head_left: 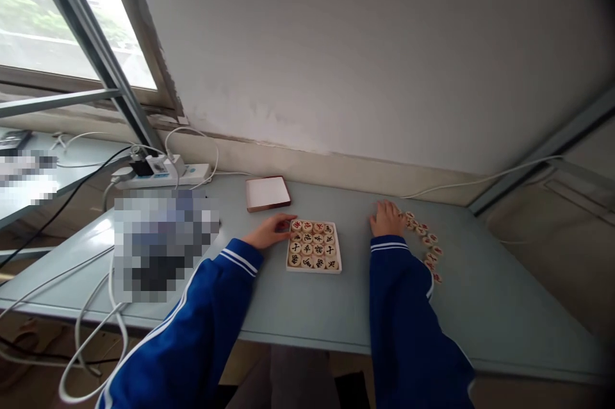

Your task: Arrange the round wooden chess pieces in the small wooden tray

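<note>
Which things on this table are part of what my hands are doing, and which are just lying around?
In hand:
left hand at the tray of chess pieces
right hand on the loose chess pieces

Lying about:
box lid
power strip
white cables

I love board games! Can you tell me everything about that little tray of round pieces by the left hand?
The tray is a shallow, pale square box lying flat on the grey table. It is packed with round, light wooden-looking discs in four rows of four, each marked with a black or red character. The left hand touches its upper left corner. More such discs lie loose by the right hand.
</note>
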`<state>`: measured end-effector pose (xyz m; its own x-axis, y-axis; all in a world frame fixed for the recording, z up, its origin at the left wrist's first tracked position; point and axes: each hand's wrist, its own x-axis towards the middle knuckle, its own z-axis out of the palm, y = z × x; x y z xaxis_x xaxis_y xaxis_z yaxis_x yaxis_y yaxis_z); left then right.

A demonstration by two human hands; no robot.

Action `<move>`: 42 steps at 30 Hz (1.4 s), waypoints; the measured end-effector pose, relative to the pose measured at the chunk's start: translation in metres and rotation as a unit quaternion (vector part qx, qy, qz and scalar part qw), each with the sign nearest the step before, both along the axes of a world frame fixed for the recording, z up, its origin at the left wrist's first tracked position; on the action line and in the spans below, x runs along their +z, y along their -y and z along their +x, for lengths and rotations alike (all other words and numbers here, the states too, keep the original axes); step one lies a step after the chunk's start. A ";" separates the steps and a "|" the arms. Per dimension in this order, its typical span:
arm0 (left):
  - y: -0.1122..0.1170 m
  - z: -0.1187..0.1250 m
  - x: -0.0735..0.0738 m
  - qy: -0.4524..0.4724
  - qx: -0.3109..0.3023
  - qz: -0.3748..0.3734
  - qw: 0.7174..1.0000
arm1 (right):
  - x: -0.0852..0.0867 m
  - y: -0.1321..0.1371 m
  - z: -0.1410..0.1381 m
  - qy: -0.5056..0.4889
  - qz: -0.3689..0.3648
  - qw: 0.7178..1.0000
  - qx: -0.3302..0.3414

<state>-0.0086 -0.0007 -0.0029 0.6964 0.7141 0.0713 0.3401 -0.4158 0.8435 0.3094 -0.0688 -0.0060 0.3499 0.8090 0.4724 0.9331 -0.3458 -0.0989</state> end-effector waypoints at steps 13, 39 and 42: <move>0.125 -0.139 0.027 -0.294 0.520 0.245 0.764 | -0.015 0.010 0.037 0.053 -0.015 0.998 -0.010; 0.136 -0.240 0.034 -0.219 0.608 0.365 0.670 | 0.002 0.011 0.008 0.002 -0.071 0.996 0.058; 0.124 -0.264 0.029 -0.217 0.617 0.294 0.697 | 0.002 0.008 0.005 -0.026 -0.059 0.991 0.117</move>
<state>-0.2727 -0.1244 0.0263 -0.3753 0.7243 0.5783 0.9149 0.1895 0.3563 0.3146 -0.0772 -0.0038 0.1675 0.9196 0.3554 0.9838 -0.1326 -0.1206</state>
